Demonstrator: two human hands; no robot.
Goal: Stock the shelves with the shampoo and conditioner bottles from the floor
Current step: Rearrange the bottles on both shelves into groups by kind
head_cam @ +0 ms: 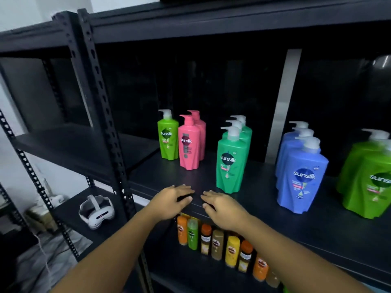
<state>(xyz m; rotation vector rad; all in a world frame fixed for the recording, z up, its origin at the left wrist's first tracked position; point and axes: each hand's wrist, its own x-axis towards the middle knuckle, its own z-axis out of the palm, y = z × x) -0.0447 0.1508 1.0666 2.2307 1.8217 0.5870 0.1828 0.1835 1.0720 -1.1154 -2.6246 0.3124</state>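
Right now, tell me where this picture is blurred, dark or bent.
Head view: the black metal shelf upright bows from wide-angle distortion; the shelf back is nearly black; the lime-green pump bottle at the right edge is smeared; the small orange and yellow bottles below are soft, labels unreadable.

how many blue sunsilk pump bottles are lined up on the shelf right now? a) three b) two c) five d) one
a: the row of blue Sunsilk bottles shows three white pump heads one behind the other, standing between the teal-green row and the lime-green bottles at the right edge.
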